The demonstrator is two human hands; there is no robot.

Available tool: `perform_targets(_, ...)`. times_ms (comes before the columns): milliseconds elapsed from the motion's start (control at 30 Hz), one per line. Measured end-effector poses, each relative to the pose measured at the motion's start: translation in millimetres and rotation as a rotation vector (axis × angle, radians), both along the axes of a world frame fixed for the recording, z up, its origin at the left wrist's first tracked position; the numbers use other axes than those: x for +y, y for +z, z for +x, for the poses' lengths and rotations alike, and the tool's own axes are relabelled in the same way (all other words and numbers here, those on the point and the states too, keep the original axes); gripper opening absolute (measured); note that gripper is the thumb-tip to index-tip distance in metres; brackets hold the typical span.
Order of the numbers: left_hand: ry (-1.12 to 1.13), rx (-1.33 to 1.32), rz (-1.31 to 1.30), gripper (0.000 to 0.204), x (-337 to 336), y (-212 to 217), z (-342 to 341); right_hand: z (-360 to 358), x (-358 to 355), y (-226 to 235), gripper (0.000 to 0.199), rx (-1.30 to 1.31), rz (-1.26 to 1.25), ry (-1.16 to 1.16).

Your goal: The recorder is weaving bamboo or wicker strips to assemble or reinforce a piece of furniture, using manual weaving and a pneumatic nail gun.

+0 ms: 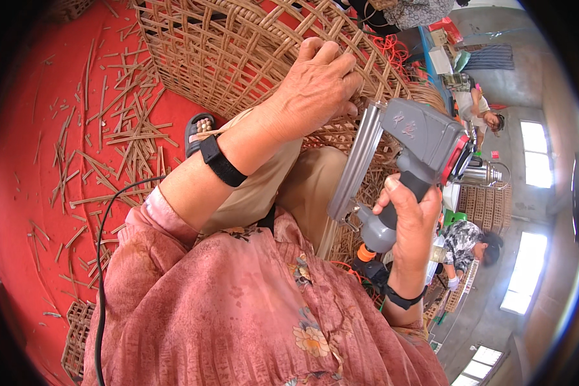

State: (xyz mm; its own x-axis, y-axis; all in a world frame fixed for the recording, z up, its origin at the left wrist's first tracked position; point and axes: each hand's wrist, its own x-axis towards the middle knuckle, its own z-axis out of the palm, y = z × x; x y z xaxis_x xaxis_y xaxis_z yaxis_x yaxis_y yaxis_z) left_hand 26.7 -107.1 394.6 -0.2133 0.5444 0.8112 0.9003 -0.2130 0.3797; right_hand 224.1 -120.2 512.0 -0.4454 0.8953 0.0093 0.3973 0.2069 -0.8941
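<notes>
A large woven wicker basket (212,64) stands tilted before my knees, its open lattice side towards the upper left. My left hand (318,87) is closed on the wicker at its near edge, knuckles up; the fingertips are partly hidden. In my right hand (408,219) is a grey pneumatic staple gun (415,132), gripped round its dark handle, with the thumb at the top of the grip. The gun's nose lies close to the wicker just right of my left fingers; whether it touches, I cannot tell. An orange fitting (366,253) sits at the gun's lower end.
Cut wicker offcuts (135,138) litter the red floor covering (29,161) on the left. A black cable (103,257) runs along my left side. Red cord (392,51) lies tangled beyond the basket. Two other people work at the right, one (463,248) in a patterned top.
</notes>
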Motion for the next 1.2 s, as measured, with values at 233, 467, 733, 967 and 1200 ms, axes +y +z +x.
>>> perform_targets(233, -0.038, -0.077, 0.037, 0.052, -2, 3, 0, -9, 17, 36, 0.025, -0.265, -0.043, 0.078)
perform_targets(467, -0.007, -0.087, 0.040, 0.049, 0, 2, 3, -29, 36, 70, 0.022, -0.444, -0.171, 0.202)
perform_targets(733, -0.024, -0.095, 0.045, 0.048, -1, 2, 3, -40, 42, 81, 0.020, -0.559, -0.198, 0.245)
perform_targets(967, -0.033, -0.093, 0.077, 0.046, -2, 1, 2, -36, 51, 87, 0.020, -0.635, -0.216, 0.260)
perform_targets(1200, 0.038, -0.018, -0.029, 0.041, -1, 6, 1, -9, 53, 66, 0.023, -0.332, -0.271, 0.268)
